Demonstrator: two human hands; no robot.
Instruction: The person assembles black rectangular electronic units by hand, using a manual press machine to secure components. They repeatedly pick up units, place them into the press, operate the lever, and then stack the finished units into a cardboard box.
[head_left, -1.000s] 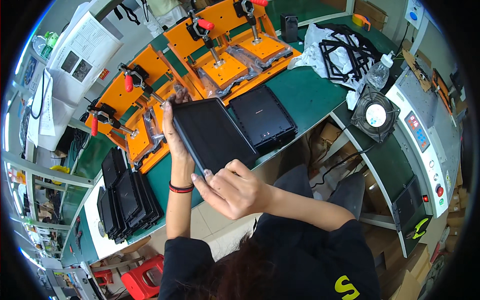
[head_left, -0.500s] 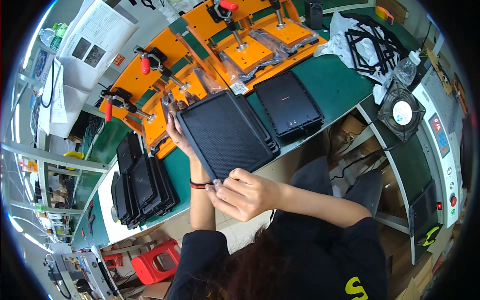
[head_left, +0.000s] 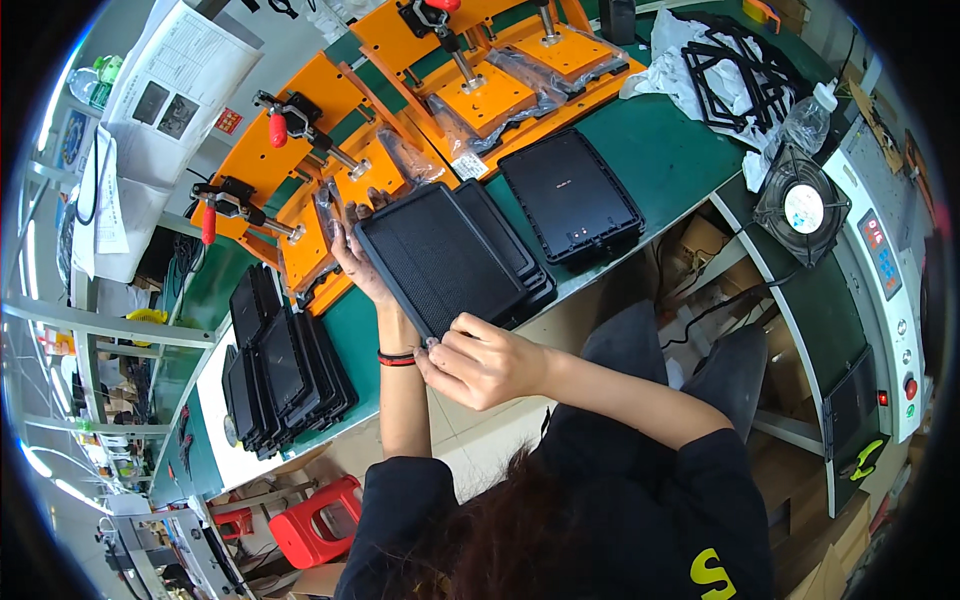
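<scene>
Loose papers: at least two printed sheets [head_left: 150, 140] hung at the far left, above the table.
Left piles: at least two piles of black casings [head_left: 290, 365] stood side by side on the green table [head_left: 655, 160]; overlapping kept the pieces from being counted.
Stool: one red stool [head_left: 318, 525] stood below the table's left part.
Clamps: four metal clamp rods came down on four orange plates [head_left: 367, 170]; three red handles [head_left: 277, 130] showed.
Left hand: one, the left hand [head_left: 362, 262], held the panel's left edge, fingers parted around the far-left corner; the part underneath was hidden. One red-and-black wristband [head_left: 397, 359] circled the wrist.
Held panel: one black panel [head_left: 445, 265] was tilted between both hands, at the table's front edge, overlapping a black stack [head_left: 510, 240].
Right hand: one, the right hand [head_left: 485, 365], had curled fingers, thumb and fingertips pinching the panel's near corner.
Black tray: one flat black tray [head_left: 570, 190] topped the pile right of the panel.
Thin frames: several black frames [head_left: 735, 85] lay tangled on white wrapping [head_left: 660, 75], too crossed to count.
Right end: one clear bottle [head_left: 808, 122], one round fan [head_left: 803, 208], one control box [head_left: 880, 250] and one yellow-green cutter [head_left: 866, 460].
</scene>
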